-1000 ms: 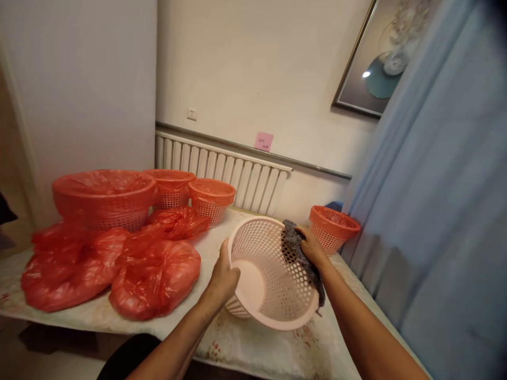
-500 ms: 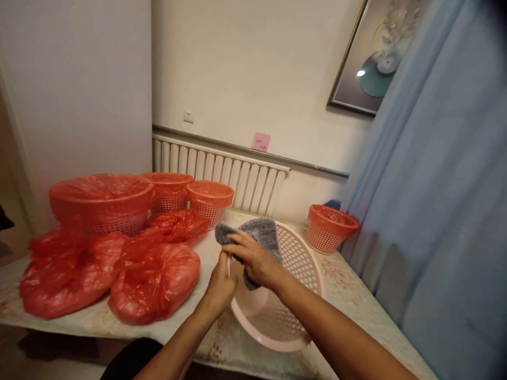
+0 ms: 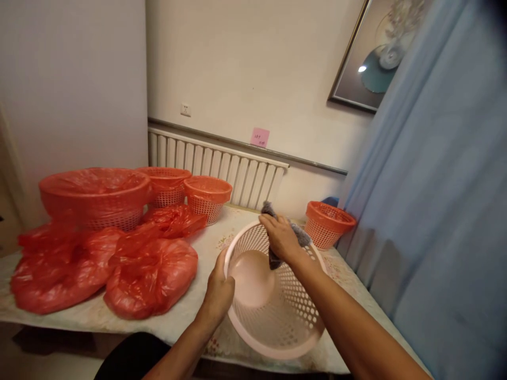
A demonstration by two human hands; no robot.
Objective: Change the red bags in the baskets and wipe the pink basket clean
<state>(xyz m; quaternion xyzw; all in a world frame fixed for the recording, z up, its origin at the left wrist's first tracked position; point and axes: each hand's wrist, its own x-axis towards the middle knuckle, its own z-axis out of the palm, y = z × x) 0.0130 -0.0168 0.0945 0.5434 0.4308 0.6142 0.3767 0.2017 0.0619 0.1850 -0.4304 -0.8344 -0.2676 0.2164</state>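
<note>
A pale pink perforated basket [image 3: 285,316] is tilted toward me at the near edge of the table. My left hand [image 3: 219,293] grips its left rim, fingers closed round the edge. My right hand [image 3: 280,236] is closed on a grey cloth [image 3: 298,235] and presses it against the basket's far rim. Part of the cloth hangs down inside the basket under my palm.
Red plastic bags [image 3: 152,277] lie bunched on the table [image 3: 198,311] to the left. Behind them stand three orange baskets [image 3: 95,192], one lined with a red bag. Another small orange basket [image 3: 327,221] sits at the right by a blue curtain [image 3: 435,211]. A radiator [image 3: 222,169] runs along the wall.
My right hand carried the grey cloth from the basket's right rim over to the left rim, then back to the far rim. The basket tilted and shifted slightly. My left hand kept its grip.
</note>
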